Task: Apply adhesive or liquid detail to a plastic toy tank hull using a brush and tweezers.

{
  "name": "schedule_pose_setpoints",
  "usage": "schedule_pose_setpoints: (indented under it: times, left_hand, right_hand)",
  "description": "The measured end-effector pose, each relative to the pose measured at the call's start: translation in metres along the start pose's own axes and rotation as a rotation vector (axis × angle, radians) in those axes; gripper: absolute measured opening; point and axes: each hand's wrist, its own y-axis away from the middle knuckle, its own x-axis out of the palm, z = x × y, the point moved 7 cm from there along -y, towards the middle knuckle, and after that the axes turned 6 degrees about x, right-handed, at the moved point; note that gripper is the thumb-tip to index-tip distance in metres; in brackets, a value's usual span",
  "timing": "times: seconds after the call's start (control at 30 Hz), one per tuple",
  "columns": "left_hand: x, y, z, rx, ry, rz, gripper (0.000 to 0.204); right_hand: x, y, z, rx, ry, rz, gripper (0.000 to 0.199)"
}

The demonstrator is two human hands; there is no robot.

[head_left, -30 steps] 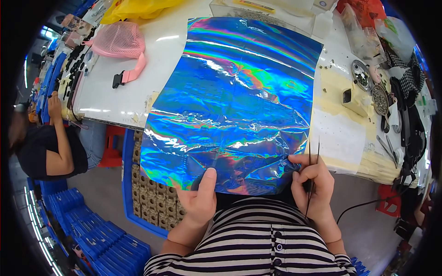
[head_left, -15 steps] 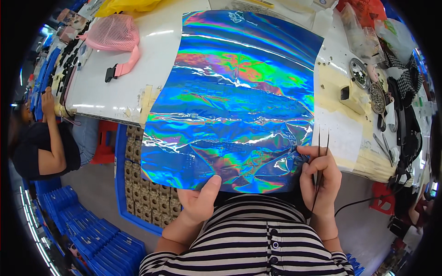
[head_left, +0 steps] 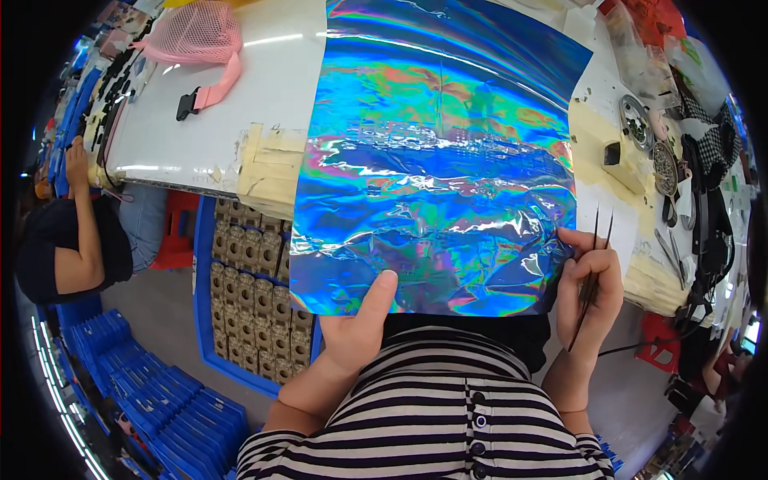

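Observation:
A large, creased sheet of shiny blue holographic film (head_left: 448,168) is held up in front of me, covering the middle of the table. My left hand (head_left: 356,320) grips its lower edge, thumb on top and fingers hidden beneath. At the lower right corner, my right hand (head_left: 590,280) pinches the film between thumb and index finger. That same hand also carries dark tweezers (head_left: 598,248), their two tips pointing away from me.
A pink mesh bag (head_left: 194,36) with a strap and black buckle lies at the left. Metal dishes (head_left: 636,120) of small parts and a foam block (head_left: 626,164) stand right. Below, a blue crate (head_left: 210,352) holds brass-coloured blocks. A co-worker's arm (head_left: 84,224) is far left.
Both hands have shifted right with the film, and its far edge has gone up toward the top of the view. The tweezers moved right along with my right hand.

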Motion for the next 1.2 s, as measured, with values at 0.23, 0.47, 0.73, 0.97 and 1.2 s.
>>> schedule_pose_setpoints:
  times: [0.23,0.47,0.73,0.97,1.2]
  left_hand:
    - [0.000,0.005,-0.004,0.175,-0.482,0.196,0.025]
    - [0.003,0.001,-0.003,0.109,-0.250,0.162,0.027]
    - [-0.005,0.005,0.009,-0.036,0.040,0.082,0.034]
    - [0.009,0.000,-0.006,-0.077,0.298,0.109,0.031]
    - [-0.006,0.002,0.007,-0.153,0.313,0.010,0.031]
  right_hand:
    - [0.001,-0.001,-0.004,0.014,0.020,-0.015,0.017]
    - [0.002,0.001,-0.009,0.042,0.037,0.069,0.018]
    - [0.001,0.000,-0.007,0.030,0.017,0.020,0.016]
    - [0.002,0.000,-0.006,0.033,-0.001,0.027,0.016]
    - [0.003,0.001,-0.006,0.032,-0.020,0.020,0.016]
